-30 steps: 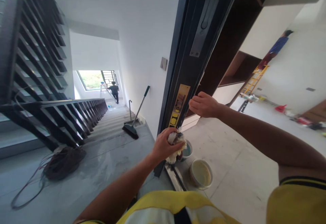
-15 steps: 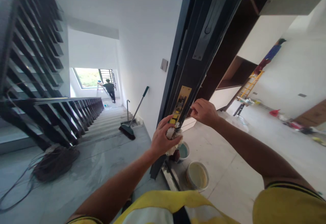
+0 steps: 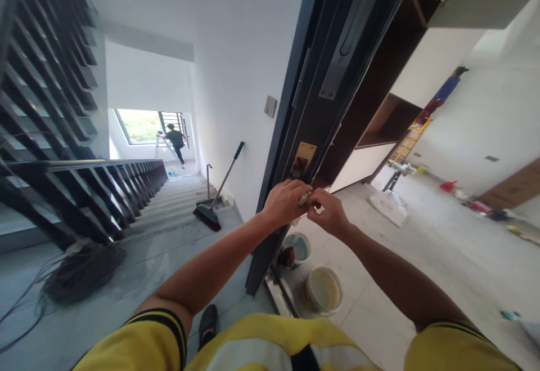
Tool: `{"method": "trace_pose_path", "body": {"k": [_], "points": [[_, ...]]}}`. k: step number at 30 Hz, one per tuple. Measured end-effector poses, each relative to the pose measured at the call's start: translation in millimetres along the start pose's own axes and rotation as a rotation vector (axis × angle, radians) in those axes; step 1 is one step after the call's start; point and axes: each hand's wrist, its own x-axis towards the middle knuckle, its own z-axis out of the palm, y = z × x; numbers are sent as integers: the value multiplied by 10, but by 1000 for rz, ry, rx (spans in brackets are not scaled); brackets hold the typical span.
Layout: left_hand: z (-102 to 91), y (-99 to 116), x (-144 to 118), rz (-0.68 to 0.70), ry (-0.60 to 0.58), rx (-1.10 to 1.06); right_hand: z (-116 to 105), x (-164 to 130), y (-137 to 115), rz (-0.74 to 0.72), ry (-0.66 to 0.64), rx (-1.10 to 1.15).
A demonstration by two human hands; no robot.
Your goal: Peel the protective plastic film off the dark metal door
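A dark door frame (image 3: 327, 115) rises before me, with a brass strike plate (image 3: 306, 154) set in it. The lower part of the plate is covered by my left hand (image 3: 284, 205), whose fingers are curled around a whitish rag (image 3: 304, 198). Only a small bit of the rag shows between my hands. On its other side, my right hand (image 3: 331, 210) pinches the rag's edge, fingers bent in. Both hands are close together at the frame, just under the uncovered part of the plate.
Two buckets (image 3: 340, 292) stand on the floor by the threshold, a dark red cloth (image 3: 287, 256) at the farther one. Left are a broom (image 3: 208, 216), coiled cable (image 3: 84, 269), railing (image 3: 139, 191) and descending stairs. One person (image 3: 175, 137) stands below; another (image 3: 447, 92) is on a yellow ladder (image 3: 411, 141).
My left hand has moved up over the lower strike plate with the rag. My right hand has come down and left to meet it and pinch the rag.
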Motion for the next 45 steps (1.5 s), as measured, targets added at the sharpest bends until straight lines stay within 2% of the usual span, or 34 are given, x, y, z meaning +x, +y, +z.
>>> {"method": "trace_pose_path", "body": {"k": [3, 5, 8, 12, 14, 16, 19, 22, 25, 29, 35, 40, 43, 45], "points": [[64, -17, -52, -26, 18, -54, -81, 21, 14, 102, 108, -14], [91, -14, -97, -85, 34, -112, -159, 95, 97, 65, 132, -96], [93, 6, -143, -163, 44, -185, -263, 236, 255, -148, 15, -280], [52, 28, -176, -185, 44, -221, -372, 411, 356, -413, -209, -484], [34, 28, -192, -191, 42, -225, -408, 476, 351, -500, -291, -564], [24, 24, -208, -208, 41, -224, -423, 513, 338, -531, -320, -629], [19, 19, -228, -232, 53, -220, -401, 502, 330, -512, -308, -671], [16, 29, -229, -217, 72, -224, -336, 439, 334, -410, -260, -633], [4, 50, -203, -189, 63, -222, -249, 360, 339, -270, -193, -520], [-39, 76, -118, -228, 30, -167, -164, 270, 347, -173, -128, -310], [-88, 85, 87, -206, -48, -127, -173, 220, 328, -64, -128, -133], [11, 160, 134, -246, 35, -92, -154, 191, 312, -50, -138, -99], [91, 227, 114, -263, 114, -15, -131, 161, 308, -100, -144, -145], [121, 250, 121, -235, 124, 56, -157, 159, 290, -149, -163, -212]]}}
